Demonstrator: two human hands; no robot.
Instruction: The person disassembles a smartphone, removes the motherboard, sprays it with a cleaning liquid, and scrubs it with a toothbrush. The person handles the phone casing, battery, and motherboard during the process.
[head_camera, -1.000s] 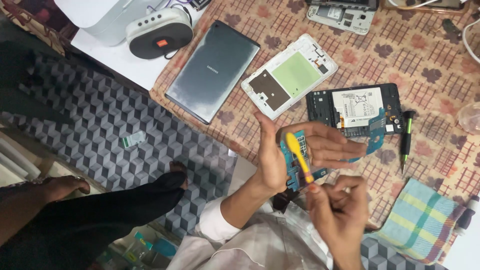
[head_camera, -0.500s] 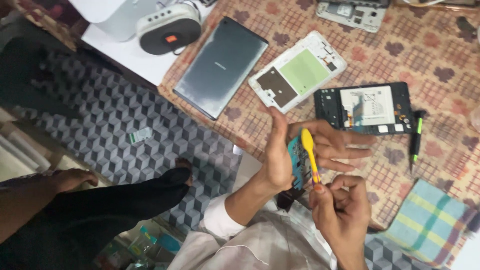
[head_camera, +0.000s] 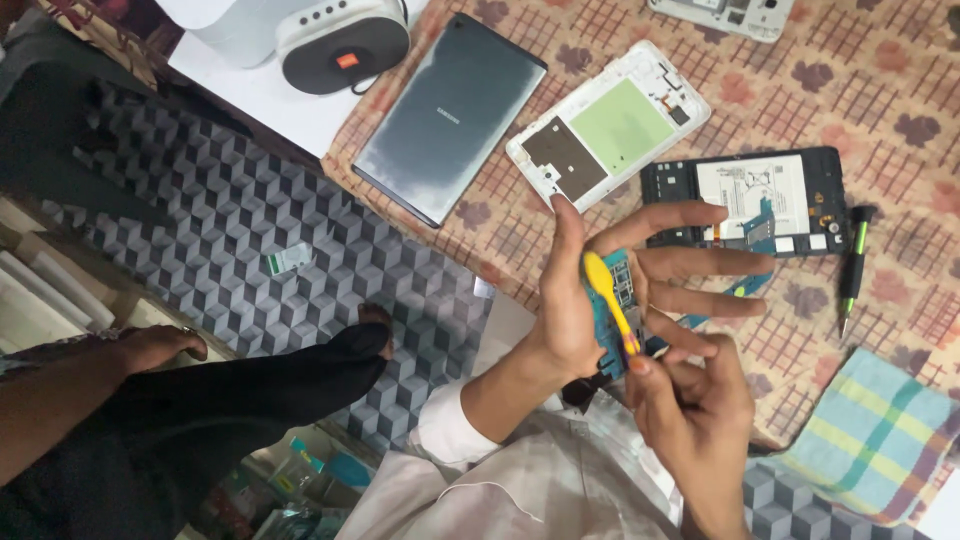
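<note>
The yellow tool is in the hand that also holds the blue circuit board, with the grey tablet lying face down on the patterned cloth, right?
Not quite. The head view shows the yellow tool pinched by the right hand, while the left hand holds the blue circuit board. The grey tablet does lie face down on the patterned cloth.

Your 2 hands work above the near edge of the surface (head_camera: 900, 90). Ahead, the opened black tablet (head_camera: 745, 205) and white frame (head_camera: 608, 125) block the way. Bare cloth lies right, between the green-black screwdriver (head_camera: 853, 262) and the checked cloth (head_camera: 875, 435).
</note>
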